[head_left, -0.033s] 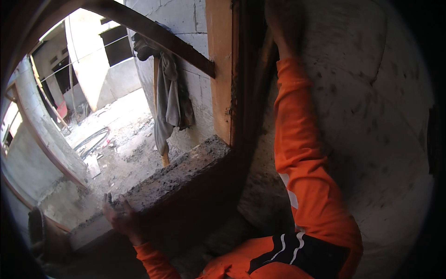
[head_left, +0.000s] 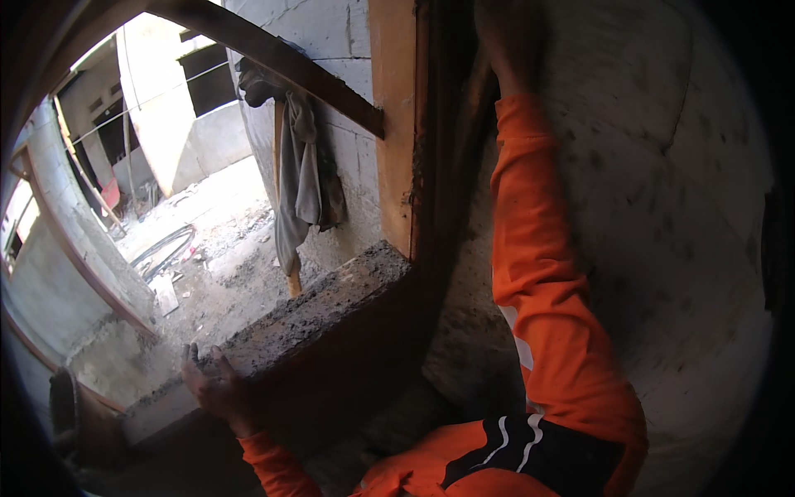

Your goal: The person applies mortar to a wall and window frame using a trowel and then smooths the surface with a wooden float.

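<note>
I see the left hand (head_left: 217, 388) at 8 o'clock, fingers spread, resting on the near edge of the crusted sill (head_left: 319, 311). Sill runs from 8 o'clock to about centre, meeting the foot of the wooden post (head_left: 393, 124) at 12. Right hand (head_left: 509, 41) up at 1, near the grey wall (head_left: 646, 207); too dark, can't tell what its fingers hold. Grey cloth (head_left: 298, 178) hangs at 10.

Grey cloth (head_left: 296, 195), pale block wall (head_left: 353, 153)
</note>
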Demonstrator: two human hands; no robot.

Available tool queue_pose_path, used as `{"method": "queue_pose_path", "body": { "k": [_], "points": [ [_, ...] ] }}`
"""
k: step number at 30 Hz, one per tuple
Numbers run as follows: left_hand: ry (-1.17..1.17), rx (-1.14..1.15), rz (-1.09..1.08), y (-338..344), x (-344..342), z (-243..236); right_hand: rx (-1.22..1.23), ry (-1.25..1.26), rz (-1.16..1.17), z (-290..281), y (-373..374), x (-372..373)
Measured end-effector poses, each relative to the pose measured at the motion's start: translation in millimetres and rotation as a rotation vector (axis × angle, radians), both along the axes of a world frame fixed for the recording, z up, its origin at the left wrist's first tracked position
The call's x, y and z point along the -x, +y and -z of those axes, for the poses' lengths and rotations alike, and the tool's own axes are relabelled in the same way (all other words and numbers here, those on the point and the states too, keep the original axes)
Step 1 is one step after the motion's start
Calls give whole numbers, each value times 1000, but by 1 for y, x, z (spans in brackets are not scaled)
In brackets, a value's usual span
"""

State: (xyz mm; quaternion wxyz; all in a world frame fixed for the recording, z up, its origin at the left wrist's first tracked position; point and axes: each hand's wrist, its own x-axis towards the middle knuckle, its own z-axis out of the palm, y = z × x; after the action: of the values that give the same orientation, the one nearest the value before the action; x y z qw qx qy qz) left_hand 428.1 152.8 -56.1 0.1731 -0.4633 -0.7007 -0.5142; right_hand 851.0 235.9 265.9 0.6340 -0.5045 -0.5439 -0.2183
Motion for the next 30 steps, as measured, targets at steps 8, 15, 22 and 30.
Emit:
{"method": "queue_pose_path", "body": {
  "k": [8,15,22,30],
  "points": [
    [-8,-175,144,11,-9,8,-99,138,-185,323,12,-30],
    [134,-51,1019,-19,-168,-11,85,321,-311,346,-94,40],
    [-376,349,1036,-64,-258,-28,502,-64,-361,369,-143,75],
    [-418,327,1099,-88,-239,40,1144,1711,-1642,360,-190,-6]
  ]
}}
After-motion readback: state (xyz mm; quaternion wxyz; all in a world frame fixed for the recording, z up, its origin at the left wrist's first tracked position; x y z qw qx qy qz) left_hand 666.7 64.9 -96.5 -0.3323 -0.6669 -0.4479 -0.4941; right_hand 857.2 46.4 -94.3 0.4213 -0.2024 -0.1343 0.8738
